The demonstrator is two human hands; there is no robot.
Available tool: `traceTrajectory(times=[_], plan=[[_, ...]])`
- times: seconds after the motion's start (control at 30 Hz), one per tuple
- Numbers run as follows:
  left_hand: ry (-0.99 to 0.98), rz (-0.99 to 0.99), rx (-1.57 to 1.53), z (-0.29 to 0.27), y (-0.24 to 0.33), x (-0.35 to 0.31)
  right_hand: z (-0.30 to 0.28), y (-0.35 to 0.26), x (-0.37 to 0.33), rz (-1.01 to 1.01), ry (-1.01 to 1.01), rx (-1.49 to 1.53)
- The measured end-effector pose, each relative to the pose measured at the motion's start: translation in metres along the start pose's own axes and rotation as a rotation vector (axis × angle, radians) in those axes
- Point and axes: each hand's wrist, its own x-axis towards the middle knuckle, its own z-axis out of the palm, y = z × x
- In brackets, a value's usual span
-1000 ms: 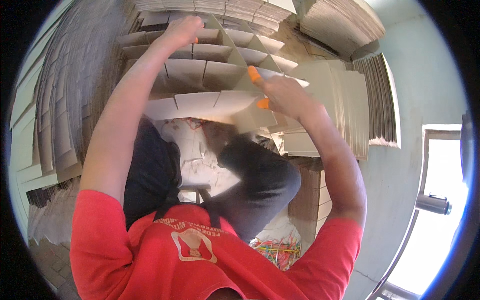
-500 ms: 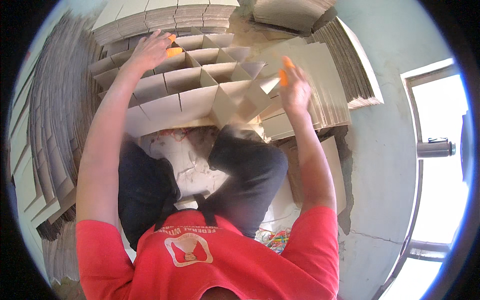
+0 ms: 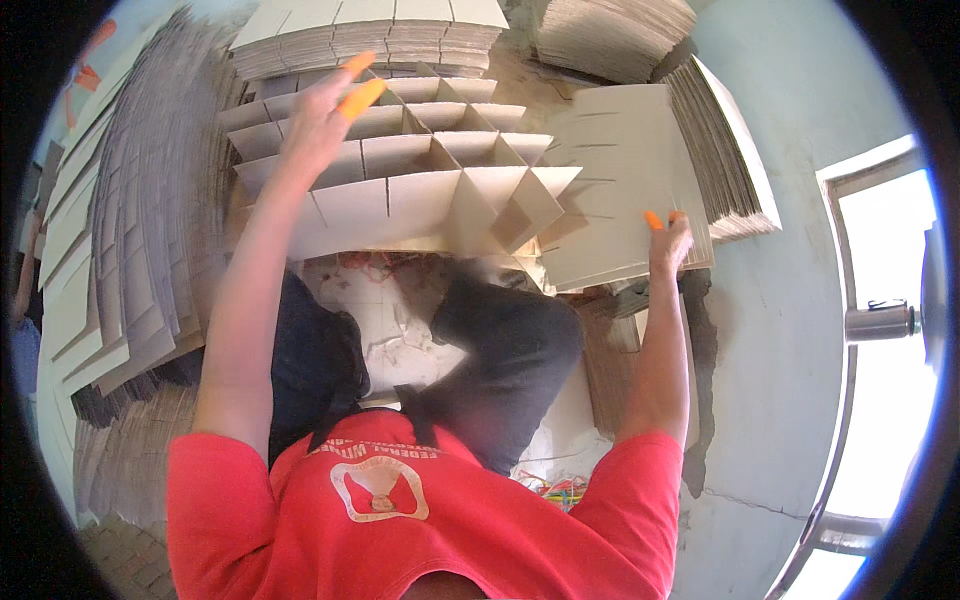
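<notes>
A grid of slotted cardboard dividers (image 3: 415, 190) stands in front of me, long strips crossed by shorter ones. At its right end a cross strip (image 3: 532, 208) stands slantwise. My left hand (image 3: 320, 125), slightly blurred, is over the grid's left part. Its orange-covered thumb and finger are spread, with nothing visible between them. To the right lies a pile of flat slotted cardboard sheets (image 3: 610, 185). My right hand (image 3: 674, 245), also with orange finger covers, is at the pile's near right edge. Its thumb and forefinger are apart; the other fingers are partly hidden.
Slotted cardboard is stacked behind the grid (image 3: 370, 45). Tall stacks stand at the left (image 3: 150, 200) and against the right wall (image 3: 715, 150), with another at the back (image 3: 610, 35). My bent legs (image 3: 510, 340) are close to the grid. Colourful strings (image 3: 560, 492) lie by my right side.
My right hand has moved right and nearer, from beside the grid's right end to the sheet pile's edge. My left hand stays over the grid. The whole view has shifted slightly.
</notes>
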Motion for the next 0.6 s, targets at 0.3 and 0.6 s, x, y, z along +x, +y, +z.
traceTrajectory(times=[0.3,0.6], plan=[[0.083,-0.031,0.339,-0.013,-0.014,-0.125,-0.115,-0.173,0.006,-0.416,0.218,0.558],[0.063,0.175,0.355,0.001,-0.027,-0.115,-0.112,-0.288,-0.018,-0.685,-0.426,0.687]])
